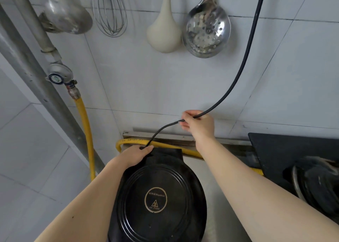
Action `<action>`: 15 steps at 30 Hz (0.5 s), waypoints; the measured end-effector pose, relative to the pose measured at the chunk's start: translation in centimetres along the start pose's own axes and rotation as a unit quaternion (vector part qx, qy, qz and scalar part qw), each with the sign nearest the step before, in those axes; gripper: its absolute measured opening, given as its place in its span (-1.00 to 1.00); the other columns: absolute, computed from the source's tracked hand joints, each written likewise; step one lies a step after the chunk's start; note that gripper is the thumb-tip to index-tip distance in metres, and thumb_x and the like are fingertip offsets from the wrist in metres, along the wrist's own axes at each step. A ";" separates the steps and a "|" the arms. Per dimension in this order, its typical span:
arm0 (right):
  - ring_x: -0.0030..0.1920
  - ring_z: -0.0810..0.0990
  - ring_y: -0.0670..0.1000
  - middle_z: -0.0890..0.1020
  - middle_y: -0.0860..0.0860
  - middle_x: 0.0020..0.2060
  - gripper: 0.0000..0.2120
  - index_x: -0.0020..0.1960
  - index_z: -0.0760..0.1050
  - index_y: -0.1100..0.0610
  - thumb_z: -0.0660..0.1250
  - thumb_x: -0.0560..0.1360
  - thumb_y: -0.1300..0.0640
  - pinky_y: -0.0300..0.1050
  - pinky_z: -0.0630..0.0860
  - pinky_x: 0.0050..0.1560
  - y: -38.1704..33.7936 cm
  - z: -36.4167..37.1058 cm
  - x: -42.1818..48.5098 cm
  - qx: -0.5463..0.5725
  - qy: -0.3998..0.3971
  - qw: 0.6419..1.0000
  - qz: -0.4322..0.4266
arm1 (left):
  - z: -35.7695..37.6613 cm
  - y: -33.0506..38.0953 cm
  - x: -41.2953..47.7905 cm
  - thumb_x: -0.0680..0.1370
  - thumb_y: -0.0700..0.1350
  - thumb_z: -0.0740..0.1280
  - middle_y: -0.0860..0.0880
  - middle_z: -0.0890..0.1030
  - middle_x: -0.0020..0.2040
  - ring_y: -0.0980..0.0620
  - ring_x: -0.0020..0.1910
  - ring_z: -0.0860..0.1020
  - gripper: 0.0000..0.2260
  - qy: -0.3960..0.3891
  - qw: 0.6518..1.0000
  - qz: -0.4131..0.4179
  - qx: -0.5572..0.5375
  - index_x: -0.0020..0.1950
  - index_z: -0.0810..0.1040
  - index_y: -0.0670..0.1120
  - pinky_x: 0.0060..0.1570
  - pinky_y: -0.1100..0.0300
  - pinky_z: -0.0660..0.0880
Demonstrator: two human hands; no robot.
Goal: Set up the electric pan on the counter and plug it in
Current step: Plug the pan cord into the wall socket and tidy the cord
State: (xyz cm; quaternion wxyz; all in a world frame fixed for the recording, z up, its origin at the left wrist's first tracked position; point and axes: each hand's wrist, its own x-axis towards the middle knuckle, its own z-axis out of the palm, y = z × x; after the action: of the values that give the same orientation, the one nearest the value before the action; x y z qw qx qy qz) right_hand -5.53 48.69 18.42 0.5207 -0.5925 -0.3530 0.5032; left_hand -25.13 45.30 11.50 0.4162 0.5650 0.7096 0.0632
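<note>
A round black electric pan (157,196) with its lid down sits on the steel counter (220,212), low in the middle of the view. My left hand (136,154) grips the pan's back left edge, right where the black power cord (244,58) enters it. My right hand (198,122) is closed around that cord a little above and behind the pan. From my right hand the cord rises in a curve along the tiled wall and leaves the top of the frame. No plug or socket is visible.
A yellow gas hose (85,124) drops from a valve (58,76) on the left and runs behind the pan. A black gas stove (293,161) stands at right. A whisk (110,12), a cream ladle (164,31) and a slotted spoon (206,32) hang on the wall.
</note>
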 end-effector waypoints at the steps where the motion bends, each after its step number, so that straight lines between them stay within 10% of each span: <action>1: -0.22 0.72 0.03 0.70 0.09 -0.19 -0.95 -0.10 0.61 0.14 0.40 0.49 0.26 -0.14 0.67 -0.09 -0.7 0.1 0.2 0.021 0.019 1.000 -0.012 | -0.1 0.1 0.1 0.61 0.20 0.05 -0.14 0.42 0.42 -0.13 0.38 0.38 -0.48 -0.002 1.000 -0.002 -0.003 0.43 0.35 -0.09 0.35 0.05 0.24; 8: -0.24 0.73 0.09 0.69 0.08 -0.26 -0.74 -0.33 0.51 0.04 0.34 0.54 0.19 0.04 0.67 -0.04 -1.6 -1.9 3.2 -0.081 0.152 0.984 -0.041 | -0.1 -0.2 0.9 0.60 0.23 0.05 -0.11 0.44 0.39 -0.11 0.35 0.41 -0.48 -0.022 0.999 -0.020 -0.015 0.40 0.39 -0.08 0.34 0.05 0.26; 15: -0.22 0.72 0.11 0.71 0.09 -0.31 -0.77 -0.31 0.56 0.13 0.35 0.51 0.09 0.06 0.66 -0.05 -3.6 -1.8 5.1 -0.225 0.123 0.966 -0.029 | -0.8 -0.7 1.8 0.55 0.25 0.13 -0.03 0.53 0.27 -0.05 0.23 0.49 -0.54 -0.038 0.999 -0.019 -0.027 0.32 0.44 0.01 0.33 -0.04 0.36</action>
State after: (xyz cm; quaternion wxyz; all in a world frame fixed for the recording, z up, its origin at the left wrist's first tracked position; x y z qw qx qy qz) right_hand -2.16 53.82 20.66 0.4280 -0.7408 -0.4078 0.3190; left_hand -26.19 46.90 10.67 0.4589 0.5423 0.7018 0.0528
